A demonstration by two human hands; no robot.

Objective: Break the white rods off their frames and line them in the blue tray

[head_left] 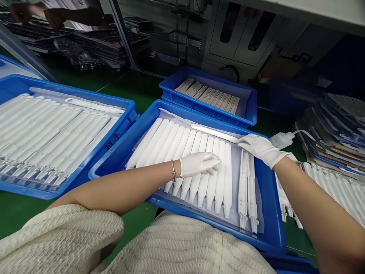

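My left hand, in a white glove, rests over or just above a row of smooth white plastic casings in a blue tray. Its fingers are loosely stretched, with nothing visible in them. Toward the tray's far right corner, my gloved right hand has its fingers pinched at the end of a long white plastic casing lying crosswise behind the row. Whether that casing is lifted there, I cannot tell. Below my right hand lie two narrow casings with their detailed side up.
Left stands another blue tray full of white casings; behind, a smaller blue tray holds shorter strips. Right are a squeeze bottle, more casings and stacked sheets. Another person's hands show at the far left.
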